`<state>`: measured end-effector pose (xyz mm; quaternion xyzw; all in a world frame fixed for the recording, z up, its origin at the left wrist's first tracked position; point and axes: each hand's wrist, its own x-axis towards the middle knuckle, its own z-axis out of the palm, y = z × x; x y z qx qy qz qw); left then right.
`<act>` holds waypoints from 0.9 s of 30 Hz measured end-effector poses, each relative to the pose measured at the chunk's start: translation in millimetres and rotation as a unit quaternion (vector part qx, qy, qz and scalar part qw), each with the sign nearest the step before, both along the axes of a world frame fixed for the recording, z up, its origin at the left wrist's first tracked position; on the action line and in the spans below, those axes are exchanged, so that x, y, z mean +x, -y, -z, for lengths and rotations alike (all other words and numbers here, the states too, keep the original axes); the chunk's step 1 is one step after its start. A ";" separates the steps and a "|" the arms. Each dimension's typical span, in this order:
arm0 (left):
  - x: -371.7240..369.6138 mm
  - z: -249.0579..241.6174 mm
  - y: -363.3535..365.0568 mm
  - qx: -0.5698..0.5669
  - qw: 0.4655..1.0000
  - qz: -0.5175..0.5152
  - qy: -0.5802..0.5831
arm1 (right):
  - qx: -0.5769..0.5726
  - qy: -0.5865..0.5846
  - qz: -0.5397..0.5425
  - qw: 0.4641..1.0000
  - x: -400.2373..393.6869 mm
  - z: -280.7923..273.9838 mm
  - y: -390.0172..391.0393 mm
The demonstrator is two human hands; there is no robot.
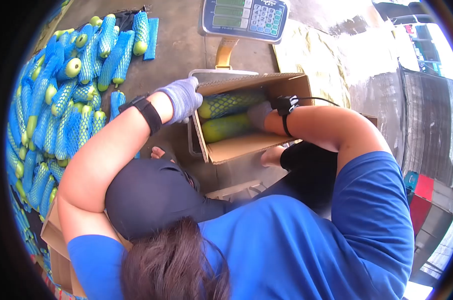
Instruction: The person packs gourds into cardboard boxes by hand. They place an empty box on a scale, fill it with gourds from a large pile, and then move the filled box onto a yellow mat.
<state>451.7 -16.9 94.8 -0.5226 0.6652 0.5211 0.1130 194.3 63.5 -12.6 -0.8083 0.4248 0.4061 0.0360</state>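
An open cardboard box (236, 148) sits on a scale, tilted in view. Inside lie green gourds, one in a blue net sleeve (231, 103) and one (227, 128) with no clear netting. My left hand (182, 100), in a grey glove, has its fingers wrapped round the box's left edge. My right hand (259, 115), also gloved, reaches into the box at the right ends of the gourds; its fingers are hidden and blurred.
Many net-sleeved gourds (61, 107) are piled on the left. The scale's display and keypad (244, 17) stand behind the box. More cardboard (61, 250) is at lower left. A red and grey case (429, 210) stands at right.
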 end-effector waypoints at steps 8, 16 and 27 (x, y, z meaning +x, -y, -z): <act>144.9 51.6 -27.4 0.007 0.871 -0.264 -0.414 | 0.215 -0.033 0.053 0.975 34.0 -105.1 38.0; 279.2 189.8 -174.7 -0.394 0.721 -0.482 0.305 | 0.169 0.238 0.197 0.936 -2.0 -177.6 52.3; 368.9 168.7 -55.2 -0.130 0.745 -0.354 0.551 | 0.142 0.326 0.123 0.926 4.1 -169.2 47.0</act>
